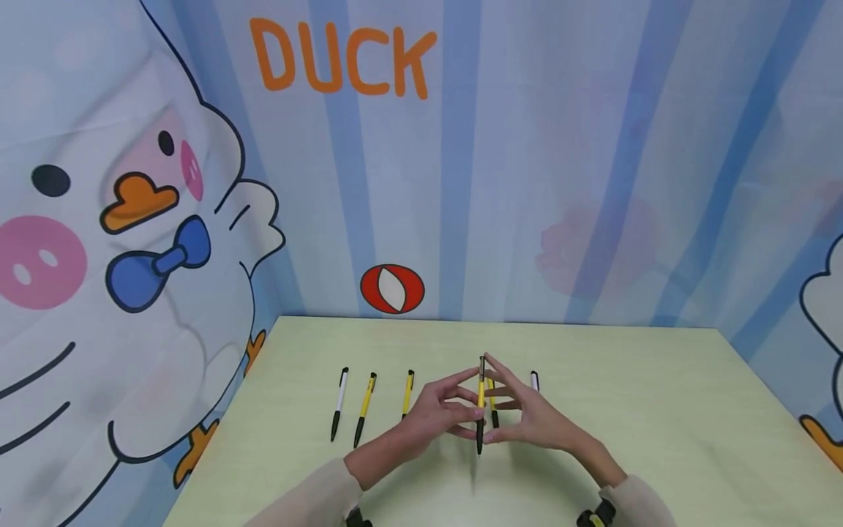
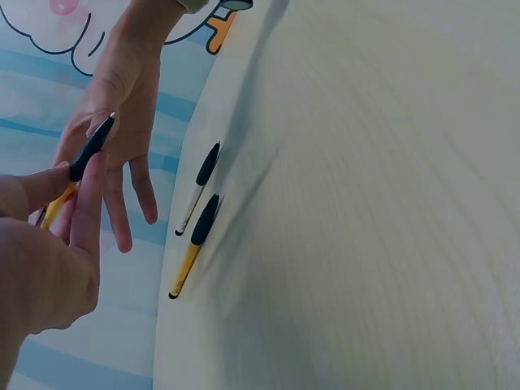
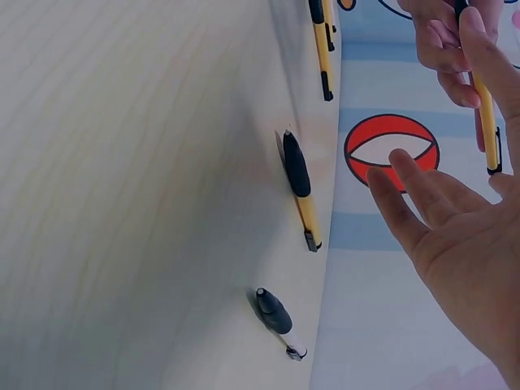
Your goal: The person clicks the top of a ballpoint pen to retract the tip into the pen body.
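Observation:
Between the two hands, a yellow pen (image 1: 481,399) with a black grip stands upright above the table, tip down. My left hand (image 1: 435,410) pinches it between thumb and fingers, as the left wrist view also shows. Close on the other side is my right hand (image 1: 536,417), its fingers spread and mostly straight. Its index fingertip is at the pen's top end and its thumb beside the black grip. Behind the hands, another yellow pen (image 3: 302,195) and a white pen (image 3: 279,319) lie on the table.
On the left part of the pale table (image 1: 658,410) lie a white pen (image 1: 340,399), a yellow pen (image 1: 366,405) and another yellow pen (image 1: 408,388) partly behind the left hand. A blue striped duck curtain (image 1: 500,161) hangs along the table's back edge.

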A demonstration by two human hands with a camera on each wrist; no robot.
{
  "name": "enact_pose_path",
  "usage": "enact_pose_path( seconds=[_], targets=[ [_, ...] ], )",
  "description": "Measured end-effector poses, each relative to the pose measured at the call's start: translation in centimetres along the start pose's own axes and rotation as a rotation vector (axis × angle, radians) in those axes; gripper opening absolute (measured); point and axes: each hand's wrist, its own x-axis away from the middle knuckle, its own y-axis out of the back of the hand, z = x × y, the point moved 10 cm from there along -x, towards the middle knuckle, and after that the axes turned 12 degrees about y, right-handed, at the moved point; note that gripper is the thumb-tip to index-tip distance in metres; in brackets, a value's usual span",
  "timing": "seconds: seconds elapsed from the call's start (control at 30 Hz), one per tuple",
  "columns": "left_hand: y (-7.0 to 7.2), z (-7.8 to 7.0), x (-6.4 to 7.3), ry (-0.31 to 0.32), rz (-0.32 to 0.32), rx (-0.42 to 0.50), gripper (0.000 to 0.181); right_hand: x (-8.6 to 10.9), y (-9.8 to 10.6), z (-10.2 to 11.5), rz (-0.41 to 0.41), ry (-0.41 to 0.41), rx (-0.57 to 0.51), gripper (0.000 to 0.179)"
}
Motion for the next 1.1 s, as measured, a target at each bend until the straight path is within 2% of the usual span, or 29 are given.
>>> enact_pose_path(
  seconds=[0.43, 0.57, 0.8, 0.93, 1.1],
  targets=[
    [-0.3, -0.5, -0.2, -0.004, 0.002, 0.032, 0.063, -0.5, 0.9, 0.7, -0.075, 0.014, -0.032, 0.11],
    [-0.3, -0.3, -0.4, 0.0, -0.011, 0.042, 0.063, -0.3, 1.0, 0.6, -0.075, 0.016, -0.027, 0.11],
    [-0.9, -0.5, -0.6, -0.023, 0.027, 0.008, 0.062, 0.4, 1.7, 0.4, -0.085, -0.004, -0.007, 0.11],
    [-0.6, -0.6, -0.6, -0.02, 0.014, -0.011, 0.063, 0.8, 2.4, 0.2, -0.071, -0.022, 0.046, 0.095],
    [0.9, -0.5, -0.4, 0.0, -0.053, -0.036, 0.063, 1.5, 3.8, 0.0, -0.072, -0.04, 0.147, 0.067]
  ],
)
